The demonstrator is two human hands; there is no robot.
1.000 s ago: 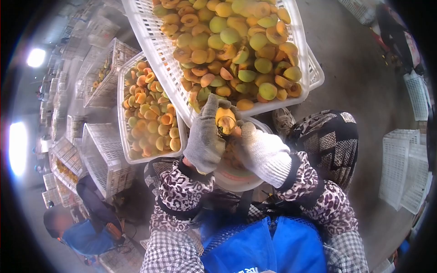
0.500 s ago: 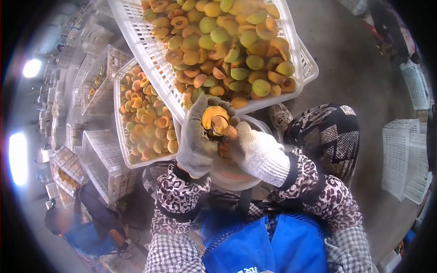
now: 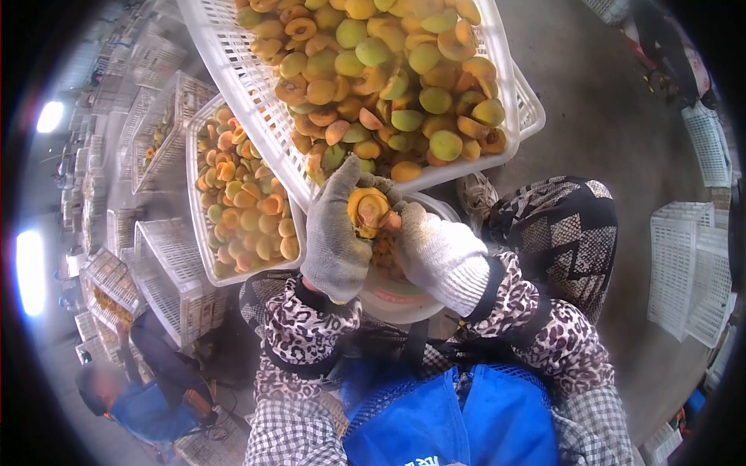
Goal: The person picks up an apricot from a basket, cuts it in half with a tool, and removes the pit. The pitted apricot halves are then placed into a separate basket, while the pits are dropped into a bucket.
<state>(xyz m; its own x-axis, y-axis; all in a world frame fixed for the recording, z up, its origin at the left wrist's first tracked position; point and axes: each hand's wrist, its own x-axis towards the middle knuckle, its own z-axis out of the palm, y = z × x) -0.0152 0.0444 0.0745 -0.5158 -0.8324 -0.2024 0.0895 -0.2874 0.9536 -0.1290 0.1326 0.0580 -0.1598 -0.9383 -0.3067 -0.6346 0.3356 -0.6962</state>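
My left hand, in a grey knit glove, is wrapped round a cut orange-yellow apricot whose brown pit shows at its middle. My right hand, in a white glove, is closed with its thumb and fingertips against the fruit's right side. What lies between those right fingertips is too small and covered to make out. Below both hands stands a white bucket with brownish pits inside. Just beyond the hands, a white crate is heaped with green and orange apricot halves.
A second white crate of apricot halves sits lower on the left. More crates are stacked farther left, near a seated person in blue. White crates stand on the floor at right. My knee flanks the bucket.
The apricot has turned in my left hand, so its cut face and pit now show more squarely. Both hands stay close together over the bucket. The view has shifted slightly.
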